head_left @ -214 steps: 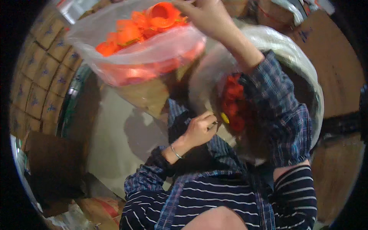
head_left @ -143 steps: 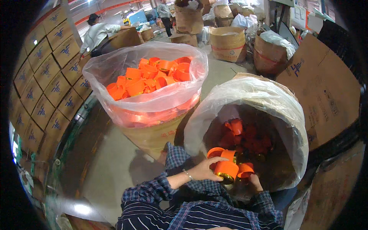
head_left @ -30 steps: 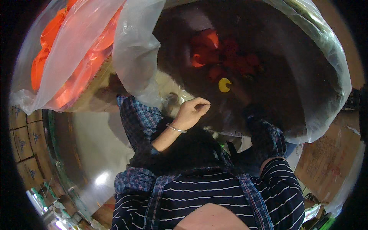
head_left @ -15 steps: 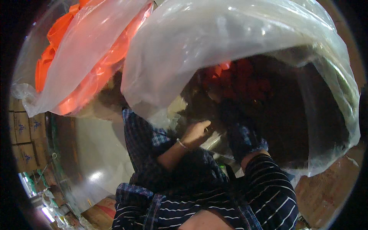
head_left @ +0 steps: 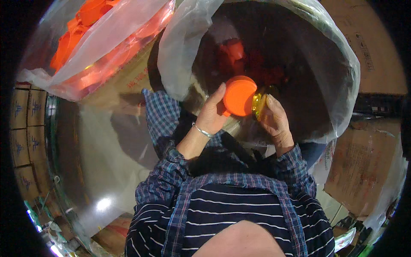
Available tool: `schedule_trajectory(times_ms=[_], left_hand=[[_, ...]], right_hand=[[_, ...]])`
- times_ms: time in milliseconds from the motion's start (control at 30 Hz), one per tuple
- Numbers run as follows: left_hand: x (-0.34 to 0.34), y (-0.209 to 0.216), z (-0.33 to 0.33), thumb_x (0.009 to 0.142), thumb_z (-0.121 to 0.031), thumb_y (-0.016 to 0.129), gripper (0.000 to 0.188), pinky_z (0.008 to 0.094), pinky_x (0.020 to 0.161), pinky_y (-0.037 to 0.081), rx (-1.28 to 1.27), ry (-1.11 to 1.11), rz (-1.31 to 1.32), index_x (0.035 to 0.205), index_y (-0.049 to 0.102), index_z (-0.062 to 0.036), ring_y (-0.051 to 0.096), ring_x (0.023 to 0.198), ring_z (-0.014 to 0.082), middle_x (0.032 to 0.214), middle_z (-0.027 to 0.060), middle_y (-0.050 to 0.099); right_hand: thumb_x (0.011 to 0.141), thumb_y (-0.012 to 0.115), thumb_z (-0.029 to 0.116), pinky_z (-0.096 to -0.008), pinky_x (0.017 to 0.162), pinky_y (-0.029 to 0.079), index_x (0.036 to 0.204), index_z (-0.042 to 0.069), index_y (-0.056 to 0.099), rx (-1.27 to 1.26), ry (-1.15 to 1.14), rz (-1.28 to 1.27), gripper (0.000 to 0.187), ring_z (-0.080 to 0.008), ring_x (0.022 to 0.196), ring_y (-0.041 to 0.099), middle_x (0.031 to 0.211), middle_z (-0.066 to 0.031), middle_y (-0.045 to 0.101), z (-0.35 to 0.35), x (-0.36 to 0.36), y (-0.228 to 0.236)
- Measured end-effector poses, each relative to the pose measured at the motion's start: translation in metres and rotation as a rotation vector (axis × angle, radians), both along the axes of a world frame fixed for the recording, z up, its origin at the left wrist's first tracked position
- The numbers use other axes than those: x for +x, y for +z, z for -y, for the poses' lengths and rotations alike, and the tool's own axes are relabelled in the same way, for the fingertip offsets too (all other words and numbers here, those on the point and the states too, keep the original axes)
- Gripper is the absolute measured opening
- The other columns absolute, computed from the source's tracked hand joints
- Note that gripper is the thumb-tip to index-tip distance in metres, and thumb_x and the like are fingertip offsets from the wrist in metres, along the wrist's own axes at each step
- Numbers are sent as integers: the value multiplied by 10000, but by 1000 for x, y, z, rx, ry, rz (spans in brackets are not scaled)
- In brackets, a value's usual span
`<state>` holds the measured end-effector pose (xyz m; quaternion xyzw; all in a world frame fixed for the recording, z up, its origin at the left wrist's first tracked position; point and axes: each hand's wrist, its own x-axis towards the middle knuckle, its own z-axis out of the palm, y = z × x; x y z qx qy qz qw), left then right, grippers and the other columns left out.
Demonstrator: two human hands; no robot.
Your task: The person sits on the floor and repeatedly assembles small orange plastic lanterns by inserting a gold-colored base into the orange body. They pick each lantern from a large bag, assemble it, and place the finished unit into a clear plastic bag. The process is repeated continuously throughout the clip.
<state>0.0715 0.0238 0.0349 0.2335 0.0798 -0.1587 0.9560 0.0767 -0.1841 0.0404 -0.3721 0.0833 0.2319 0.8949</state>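
Observation:
Held in my left hand (head_left: 211, 115) is a bright orange round plastic piece (head_left: 239, 96), like a lid or cup, its flat circular face turned up. My right hand (head_left: 276, 119) grips a shiny translucent yellow round piece (head_left: 257, 105) by its edge. The yellow piece is right beside the orange one; whether they touch I cannot tell. Both hands are over the near side of a large clear plastic bag (head_left: 349, 92) that gapes open. Deep inside it, several red-orange pieces (head_left: 233, 50) lie in shadow.
At the upper left, another clear bag (head_left: 124, 34) holds several orange plastic pieces (head_left: 70, 40). Stacked cardboard boxes (head_left: 19, 107) line the far left. More cardboard boxes (head_left: 359, 167) stand on the right. A pale floor (head_left: 100, 171) shows at the left.
My right hand has come up out of the bag and now holds the yellow piece. My left hand has risen with the orange piece in it. The bag's mouth has dropped back, showing more inside.

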Motion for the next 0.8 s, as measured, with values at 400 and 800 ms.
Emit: schedule_trajectory(times_ms=[400, 800], left_hand=[[-54, 51, 13, 948, -333, 660, 369, 247, 812, 493, 484, 236, 31, 1149, 588, -32, 599, 942, 103, 1065, 34, 633], [-69, 58, 26, 986, -364, 596, 330, 252, 786, 490, 625, 301, 38, 1102, 572, -56, 578, 909, 113, 1019, 48, 611]], right_hand=[[1009, 469, 121, -353, 1095, 344, 1417, 10, 437, -952, -229, 770, 424, -271, 1292, 468, 1400, -145, 486, -47, -47, 26], [929, 543, 287, -445, 1067, 358, 1401, -37, 409, -1058, -338, 1015, 588, -407, 1257, 443, 1371, -267, 430, -70, -55, 16]])
